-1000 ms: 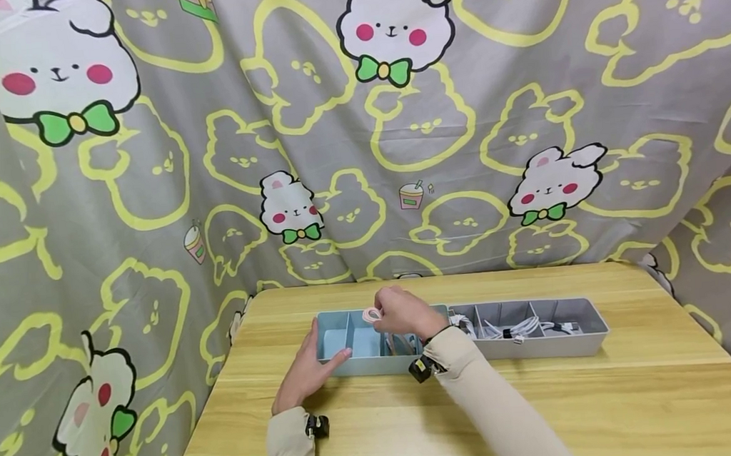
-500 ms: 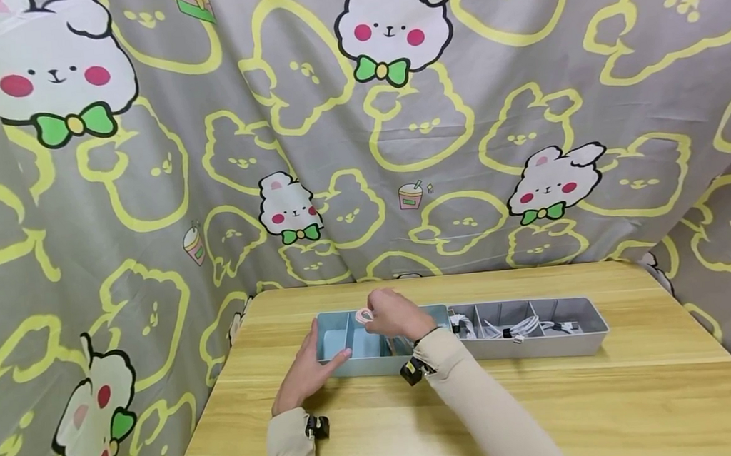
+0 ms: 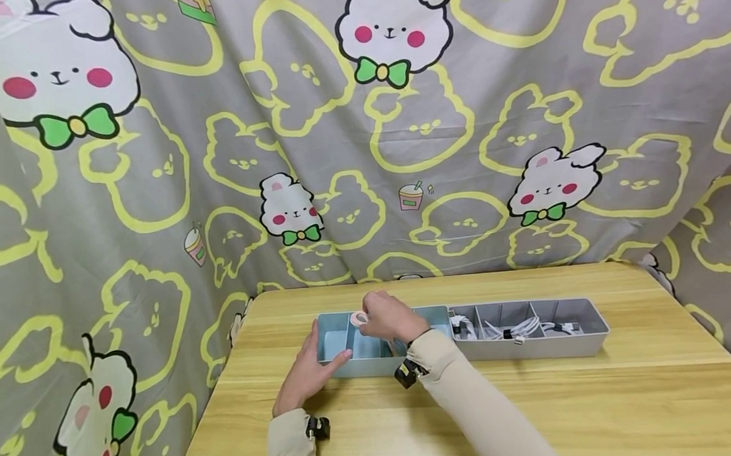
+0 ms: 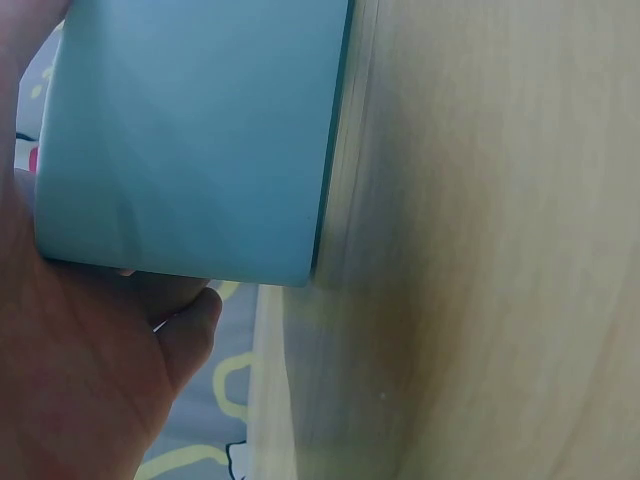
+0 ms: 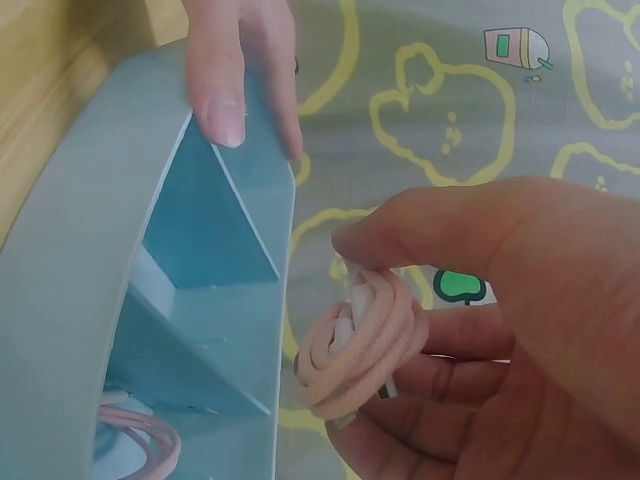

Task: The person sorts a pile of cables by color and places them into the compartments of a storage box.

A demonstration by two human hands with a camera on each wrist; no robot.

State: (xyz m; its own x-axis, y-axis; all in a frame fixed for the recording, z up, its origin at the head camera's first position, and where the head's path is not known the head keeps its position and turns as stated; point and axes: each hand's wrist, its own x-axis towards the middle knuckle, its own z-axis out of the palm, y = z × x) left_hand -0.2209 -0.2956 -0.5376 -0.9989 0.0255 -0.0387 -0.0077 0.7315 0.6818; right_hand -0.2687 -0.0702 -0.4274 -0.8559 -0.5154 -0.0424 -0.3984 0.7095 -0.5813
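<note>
My right hand (image 3: 393, 317) pinches a coiled pink charging cable (image 5: 365, 350) between thumb and fingers. It is over the second compartment from the left of a light-blue divided storage box (image 3: 360, 368). My left hand (image 3: 306, 377) grips the box's left end, thumb over the front rim and fingers along the end wall. In the left wrist view that hand wraps round the blue wall (image 4: 200, 140). Another pinkish cable (image 5: 155, 440) lies in a compartment further along, partly cut off by the frame edge in the right wrist view.
A grey divided box (image 3: 545, 348) adjoins the blue one on the right. Bundled white cables (image 3: 520, 328) lie in its compartments, one plug over the front rim. Both boxes stand on a wooden table (image 3: 612, 409), with a patterned curtain (image 3: 456, 235) behind.
My right hand has moved left with the pink cable, from around the divider of the second and third compartments to over the second. The left hand and both boxes have stayed put.
</note>
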